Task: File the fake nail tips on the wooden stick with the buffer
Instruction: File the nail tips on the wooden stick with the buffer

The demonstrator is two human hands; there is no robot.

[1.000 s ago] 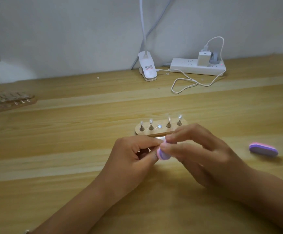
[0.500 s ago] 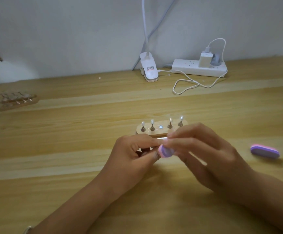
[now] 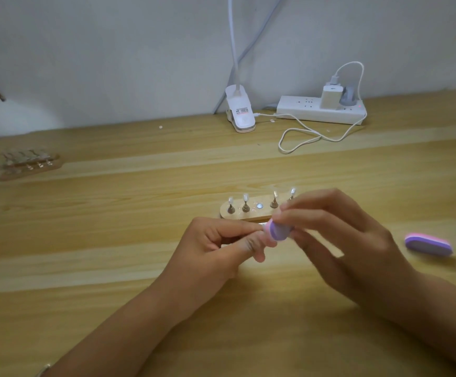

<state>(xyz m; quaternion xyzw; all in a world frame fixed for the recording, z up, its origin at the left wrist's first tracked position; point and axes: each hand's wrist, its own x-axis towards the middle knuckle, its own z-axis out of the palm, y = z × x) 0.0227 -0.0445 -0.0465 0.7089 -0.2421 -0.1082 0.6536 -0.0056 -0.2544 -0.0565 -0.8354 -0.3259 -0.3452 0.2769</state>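
Pale wooden table (image 3: 112, 268): just before the wooden stand (image 3: 237, 214), the left hand (image 3: 216, 247) pinches something tiny, and the right hand (image 3: 343, 240) grips the purple buffer (image 3: 278, 231) beside it. Four nail tips (image 3: 245, 197) stand upright on the stand; a power strip (image 3: 303, 110) lies beyond.

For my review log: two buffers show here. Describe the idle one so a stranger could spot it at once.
On the wooden table, look to the right side, beyond the right hand. A pink-and-purple oval buffer block lies flat there, alone. Unlike the buffer pinched in the right hand, nothing touches it.
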